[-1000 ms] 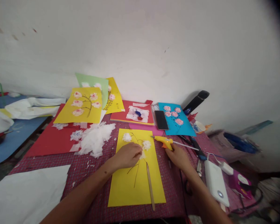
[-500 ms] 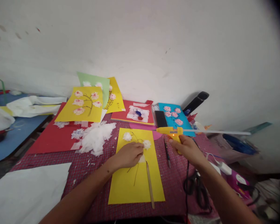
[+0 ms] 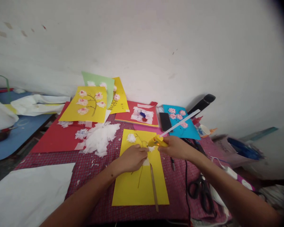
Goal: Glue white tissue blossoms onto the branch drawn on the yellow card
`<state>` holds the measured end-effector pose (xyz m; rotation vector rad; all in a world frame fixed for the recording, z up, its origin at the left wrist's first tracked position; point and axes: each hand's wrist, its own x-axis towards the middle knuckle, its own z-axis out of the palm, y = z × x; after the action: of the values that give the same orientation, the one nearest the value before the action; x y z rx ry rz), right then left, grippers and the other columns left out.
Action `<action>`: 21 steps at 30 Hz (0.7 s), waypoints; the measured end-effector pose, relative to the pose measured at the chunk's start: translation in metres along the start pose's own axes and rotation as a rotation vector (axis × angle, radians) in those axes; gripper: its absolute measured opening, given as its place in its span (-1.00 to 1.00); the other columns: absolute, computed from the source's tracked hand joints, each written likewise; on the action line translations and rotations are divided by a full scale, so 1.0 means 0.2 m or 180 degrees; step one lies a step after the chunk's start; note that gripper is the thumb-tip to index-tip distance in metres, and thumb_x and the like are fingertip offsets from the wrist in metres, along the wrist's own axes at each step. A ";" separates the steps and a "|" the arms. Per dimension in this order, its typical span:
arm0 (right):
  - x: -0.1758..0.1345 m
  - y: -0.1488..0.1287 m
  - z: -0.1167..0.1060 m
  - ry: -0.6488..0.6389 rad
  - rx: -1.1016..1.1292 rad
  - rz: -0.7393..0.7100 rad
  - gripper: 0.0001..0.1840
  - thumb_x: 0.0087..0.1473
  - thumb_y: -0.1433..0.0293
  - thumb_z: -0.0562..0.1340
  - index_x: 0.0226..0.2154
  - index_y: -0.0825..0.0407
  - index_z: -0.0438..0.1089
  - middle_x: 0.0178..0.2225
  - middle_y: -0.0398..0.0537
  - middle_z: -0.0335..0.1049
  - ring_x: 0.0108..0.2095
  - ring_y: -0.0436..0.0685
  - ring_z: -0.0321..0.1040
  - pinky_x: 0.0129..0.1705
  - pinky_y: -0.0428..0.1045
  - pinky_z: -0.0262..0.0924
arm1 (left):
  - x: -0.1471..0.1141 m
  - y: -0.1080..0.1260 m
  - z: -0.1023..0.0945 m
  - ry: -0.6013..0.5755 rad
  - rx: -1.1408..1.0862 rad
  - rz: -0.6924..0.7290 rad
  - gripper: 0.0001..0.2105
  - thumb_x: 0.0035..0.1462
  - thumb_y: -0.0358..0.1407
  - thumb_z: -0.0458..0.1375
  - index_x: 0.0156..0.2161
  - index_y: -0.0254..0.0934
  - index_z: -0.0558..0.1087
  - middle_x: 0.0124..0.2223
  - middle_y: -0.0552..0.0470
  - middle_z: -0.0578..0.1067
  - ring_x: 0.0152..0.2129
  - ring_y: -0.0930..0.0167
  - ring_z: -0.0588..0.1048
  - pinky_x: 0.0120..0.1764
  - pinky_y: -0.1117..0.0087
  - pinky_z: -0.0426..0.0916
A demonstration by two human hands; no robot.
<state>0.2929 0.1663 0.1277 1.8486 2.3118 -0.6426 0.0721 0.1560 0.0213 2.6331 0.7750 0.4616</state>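
Note:
A yellow sheet (image 3: 125, 195) with drawn stems lies in front of me. One white paper flower (image 3: 131, 137) sits at its upper left; another white flower (image 3: 152, 148) on the right is partly covered. My left hand (image 3: 133, 157) is over the sheet with its fingertips pinched together; what they hold is hidden. Just below the fingers shows a small pale paper piece (image 3: 146, 162). My right hand (image 3: 174, 147) grips a yellow glue gun (image 3: 156, 140), its orange light on and a long white glue stick behind it. The nozzle is close to my left fingertips. A thin wooden stick (image 3: 153, 189) lies on the sheet.
Torn white paper (image 3: 100, 138) is heaped on the left by a red sheet (image 3: 52, 138). Flower pictures (image 3: 85, 104) lean at the back. A phone (image 3: 165, 121), scissors (image 3: 203, 195) and a black cord (image 3: 186, 183) are on the right. White paper (image 3: 33, 192) lies front left.
My right hand has brought the glue gun left and down toward my left fingertips, and the glue stick now slants up to the right. My left hand stays nearly in place.

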 end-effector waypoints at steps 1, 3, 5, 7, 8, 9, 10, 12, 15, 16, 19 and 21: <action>0.00 -0.01 0.00 -0.0018 -0.0044 0.0018 -0.71 0.08 0.22 0.19 -0.40 0.09 0.50 -0.47 -0.06 0.46 -0.49 0.07 0.31 -0.49 -0.09 -0.02 | 0.00 0.00 0.00 -0.0033 0.0060 0.0039 -0.80 0.31 -0.38 0.01 -0.27 -0.27 0.47 -0.05 -0.08 0.56 -0.21 0.27 0.52 -0.09 0.22 0.30; 0.01 -0.03 0.00 -0.0040 -0.0107 0.0023 -0.72 0.07 0.23 0.19 -0.40 0.09 0.51 -0.48 -0.06 0.47 -0.50 0.06 0.31 -0.50 -0.09 -0.04 | 0.00 0.00 -0.01 -0.0103 0.0162 0.0100 -0.81 0.32 -0.39 0.00 -0.26 -0.28 0.47 -0.03 -0.09 0.56 -0.21 0.27 0.52 -0.10 0.22 0.30; 0.01 -0.05 0.00 -0.0047 -0.0184 0.0021 -0.73 0.06 0.24 0.19 -0.39 0.08 0.51 -0.48 -0.05 0.48 -0.50 0.06 0.32 -0.49 -0.09 -0.06 | 0.00 0.00 -0.01 -0.0123 0.0179 0.0116 -0.82 0.31 -0.40 0.02 -0.25 -0.28 0.47 -0.02 -0.10 0.55 -0.19 0.26 0.52 -0.10 0.22 0.30; 0.02 -0.06 0.00 -0.0051 -0.0303 0.0066 -0.72 0.06 0.24 0.20 -0.37 0.08 0.52 -0.47 -0.03 0.49 -0.48 0.07 0.34 -0.49 -0.09 -0.08 | 0.00 -0.01 0.00 -0.0111 0.0169 0.0144 -0.84 0.30 -0.41 0.02 -0.24 -0.29 0.47 -0.01 -0.11 0.55 -0.16 0.26 0.52 -0.08 0.21 0.30; 0.02 -0.06 0.00 -0.0051 -0.0365 0.0095 -0.72 0.07 0.24 0.20 -0.35 0.09 0.53 -0.45 -0.02 0.50 -0.47 0.07 0.36 -0.48 -0.08 -0.08 | 0.00 -0.01 0.00 -0.0103 0.0163 0.0159 -0.84 0.30 -0.41 0.02 -0.23 -0.29 0.47 0.00 -0.11 0.55 -0.15 0.25 0.52 -0.07 0.21 0.30; 0.02 -0.06 0.00 -0.0051 -0.0423 0.0126 -0.71 0.07 0.24 0.20 -0.34 0.09 0.54 -0.44 0.00 0.51 -0.46 0.08 0.37 -0.48 -0.08 -0.08 | 0.00 -0.01 0.00 -0.0095 0.0160 0.0167 -0.84 0.30 -0.41 0.02 -0.23 -0.29 0.47 0.00 -0.11 0.55 -0.14 0.25 0.52 -0.07 0.21 0.30; 0.03 -0.06 0.01 -0.0048 -0.0475 0.0150 -0.71 0.08 0.24 0.20 -0.33 0.09 0.54 -0.42 0.01 0.52 -0.45 0.09 0.38 -0.48 -0.08 -0.08 | 0.00 -0.01 0.01 -0.0090 0.0162 0.0169 -0.84 0.30 -0.41 0.02 -0.23 -0.29 0.46 0.01 -0.11 0.55 -0.13 0.25 0.52 -0.06 0.21 0.30; 0.03 -0.05 0.01 -0.0047 -0.0537 0.0165 -0.72 0.09 0.24 0.20 -0.32 0.09 0.54 -0.40 0.02 0.53 -0.43 0.09 0.39 -0.48 -0.08 -0.08 | 0.00 -0.01 0.01 -0.0093 0.0169 0.0161 -0.84 0.30 -0.42 0.02 -0.23 -0.28 0.46 0.01 -0.11 0.54 -0.12 0.25 0.51 -0.05 0.20 0.29; 0.04 -0.04 0.02 -0.0053 -0.0556 0.0156 -0.72 0.09 0.23 0.21 -0.33 0.09 0.53 -0.37 0.02 0.54 -0.42 0.10 0.41 -0.48 -0.08 -0.08 | 0.00 -0.01 0.01 -0.0102 0.0165 0.0146 -0.84 0.31 -0.41 0.01 -0.24 -0.27 0.45 0.01 -0.09 0.55 -0.13 0.26 0.52 -0.05 0.20 0.29; 0.04 -0.04 0.03 -0.0047 -0.0552 0.0150 -0.72 0.09 0.23 0.21 -0.33 0.09 0.53 -0.36 0.02 0.54 -0.41 0.10 0.42 -0.48 -0.08 -0.08 | 0.00 -0.01 0.01 -0.0103 0.0155 0.0147 -0.83 0.31 -0.41 0.01 -0.24 -0.27 0.45 0.00 -0.09 0.55 -0.13 0.26 0.52 -0.06 0.21 0.30; 0.05 -0.03 0.03 -0.0016 -0.0542 0.0149 -0.71 0.08 0.23 0.21 -0.33 0.09 0.53 -0.35 0.03 0.55 -0.41 0.11 0.43 -0.48 -0.08 -0.07 | 0.00 -0.01 0.00 -0.0080 0.0142 0.0156 -0.83 0.31 -0.41 0.01 -0.23 -0.27 0.46 0.00 -0.09 0.55 -0.13 0.26 0.52 -0.06 0.20 0.30; 0.05 -0.04 0.02 -0.0042 -0.0541 0.0147 -0.71 0.08 0.23 0.21 -0.33 0.09 0.53 -0.35 0.04 0.55 -0.40 0.12 0.43 -0.48 -0.08 -0.06 | 0.00 -0.01 0.00 -0.0071 0.0150 0.0169 -0.83 0.31 -0.41 0.01 -0.23 -0.28 0.46 0.02 -0.10 0.55 -0.11 0.25 0.52 -0.05 0.19 0.29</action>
<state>0.2825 0.1717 0.1220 1.8095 2.2314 -0.4360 0.0720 0.1571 0.0199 2.7034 0.7192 0.4326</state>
